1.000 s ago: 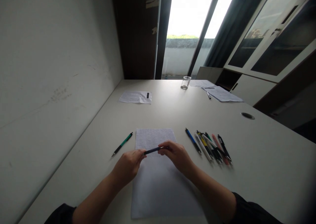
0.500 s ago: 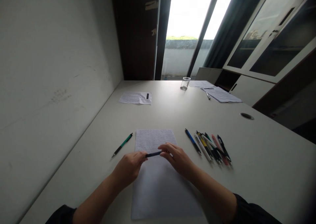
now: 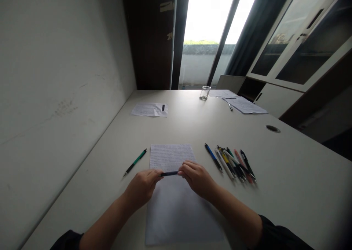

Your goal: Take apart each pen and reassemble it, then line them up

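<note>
Both hands hold a dark blue pen (image 3: 169,173) level over a sheet of lined paper (image 3: 172,191) on the white table. My left hand (image 3: 143,186) pinches the pen's left end with curled fingers. My right hand (image 3: 196,178) is closed round its right end. The paper's top part carries rows of handwriting. A green pen (image 3: 135,162) lies on the table to the left of the sheet. Several pens (image 3: 231,162) of mixed colours lie side by side to the right.
The white table (image 3: 288,169) runs along a wall on the left. At the far end are a folded paper (image 3: 150,109), a small glass (image 3: 205,93) and more sheets (image 3: 243,105) with a pen. A round cable hole (image 3: 272,128) sits at the right.
The pen has come down from a slight tilt to level and lower over the paper. My right hand has slid inward along it, closer to my left hand.
</note>
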Available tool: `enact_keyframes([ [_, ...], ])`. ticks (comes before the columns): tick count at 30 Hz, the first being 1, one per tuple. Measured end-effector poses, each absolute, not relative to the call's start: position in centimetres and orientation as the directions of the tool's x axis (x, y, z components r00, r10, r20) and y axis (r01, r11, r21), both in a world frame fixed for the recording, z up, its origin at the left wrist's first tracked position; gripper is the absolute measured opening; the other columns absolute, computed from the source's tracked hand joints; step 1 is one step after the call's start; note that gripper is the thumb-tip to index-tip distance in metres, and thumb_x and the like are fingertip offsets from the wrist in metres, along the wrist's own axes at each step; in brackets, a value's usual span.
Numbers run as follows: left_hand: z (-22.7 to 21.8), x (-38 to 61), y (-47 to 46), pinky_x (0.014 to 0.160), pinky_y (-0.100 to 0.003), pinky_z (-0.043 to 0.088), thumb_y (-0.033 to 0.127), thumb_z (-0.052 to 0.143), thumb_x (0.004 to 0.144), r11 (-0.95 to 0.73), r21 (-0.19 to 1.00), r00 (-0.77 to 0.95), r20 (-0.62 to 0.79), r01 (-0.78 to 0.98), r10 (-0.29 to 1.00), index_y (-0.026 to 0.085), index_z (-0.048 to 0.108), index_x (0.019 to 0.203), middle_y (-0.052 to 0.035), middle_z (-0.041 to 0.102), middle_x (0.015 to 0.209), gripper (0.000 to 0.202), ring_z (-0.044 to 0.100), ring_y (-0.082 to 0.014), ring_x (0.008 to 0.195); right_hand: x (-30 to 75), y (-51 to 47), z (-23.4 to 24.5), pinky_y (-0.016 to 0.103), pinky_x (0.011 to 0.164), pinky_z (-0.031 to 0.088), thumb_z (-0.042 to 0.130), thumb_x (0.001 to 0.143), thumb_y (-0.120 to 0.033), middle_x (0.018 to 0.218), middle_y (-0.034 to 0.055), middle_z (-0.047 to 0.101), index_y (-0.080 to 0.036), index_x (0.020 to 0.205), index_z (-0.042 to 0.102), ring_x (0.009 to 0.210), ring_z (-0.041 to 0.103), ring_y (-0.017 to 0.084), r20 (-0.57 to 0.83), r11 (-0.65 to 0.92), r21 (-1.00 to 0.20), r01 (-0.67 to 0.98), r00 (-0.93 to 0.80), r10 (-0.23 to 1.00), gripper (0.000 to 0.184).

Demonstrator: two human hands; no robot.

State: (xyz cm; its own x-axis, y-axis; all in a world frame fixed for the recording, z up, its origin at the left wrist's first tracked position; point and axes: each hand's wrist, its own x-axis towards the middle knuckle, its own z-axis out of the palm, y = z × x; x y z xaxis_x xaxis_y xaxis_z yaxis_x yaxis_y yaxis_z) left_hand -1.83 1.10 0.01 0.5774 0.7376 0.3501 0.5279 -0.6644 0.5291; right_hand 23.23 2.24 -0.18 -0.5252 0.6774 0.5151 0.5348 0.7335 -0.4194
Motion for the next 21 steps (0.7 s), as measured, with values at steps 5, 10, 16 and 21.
enact_keyframes([
  [5,0.1,-1.7,1.1,0.064,-0.025,0.048,0.011,0.047,0.094,-0.650,0.537,0.570,0.337,0.537,0.749,0.017,0.059,0.107,-0.0050,0.069,0.083,0.019,0.061,-0.0144,0.065,23.1,2.1,0.0,0.027,0.065,0.046,0.049,0.098,-0.031,0.076,0.0042,0.062,-0.018,0.089,0.060,0.069,0.056,0.016,0.494,0.704,-0.438,0.558,-0.505,0.708,0.020],
  [10,0.1,-1.7,1.2,0.063,-0.025,0.048,0.012,0.046,0.094,-0.623,0.575,0.553,0.323,0.531,0.768,0.017,0.060,0.106,-0.0049,0.069,0.085,0.019,0.060,-0.0130,0.062,23.2,2.2,-0.6,0.027,0.070,0.049,0.058,0.094,-0.029,0.085,0.0054,0.066,-0.019,0.101,0.060,0.075,0.061,0.017,0.537,0.716,-0.470,0.516,-0.477,0.696,0.012],
  [16,0.1,-1.8,1.1,0.064,-0.025,0.047,0.010,0.047,0.093,-0.641,0.542,0.560,0.335,0.543,0.758,0.017,0.060,0.106,-0.0039,0.067,0.078,0.021,0.059,-0.0140,0.064,23.3,2.3,-1.0,0.028,0.068,0.048,0.054,0.096,-0.026,0.080,0.0048,0.066,-0.018,0.093,0.060,0.072,0.060,0.016,0.556,0.750,-0.396,0.529,-0.512,0.655,0.010],
  [21,0.0,-1.9,1.1,0.064,-0.025,0.047,0.004,0.044,0.090,-0.654,0.516,0.570,0.339,0.553,0.749,0.017,0.060,0.108,-0.0036,0.066,0.077,0.028,0.059,-0.0139,0.066,23.2,2.3,-0.9,0.026,0.063,0.044,0.049,0.099,-0.028,0.074,0.0044,0.064,-0.017,0.085,0.060,0.066,0.057,0.015,0.522,0.752,-0.336,0.568,-0.552,0.650,0.021],
])
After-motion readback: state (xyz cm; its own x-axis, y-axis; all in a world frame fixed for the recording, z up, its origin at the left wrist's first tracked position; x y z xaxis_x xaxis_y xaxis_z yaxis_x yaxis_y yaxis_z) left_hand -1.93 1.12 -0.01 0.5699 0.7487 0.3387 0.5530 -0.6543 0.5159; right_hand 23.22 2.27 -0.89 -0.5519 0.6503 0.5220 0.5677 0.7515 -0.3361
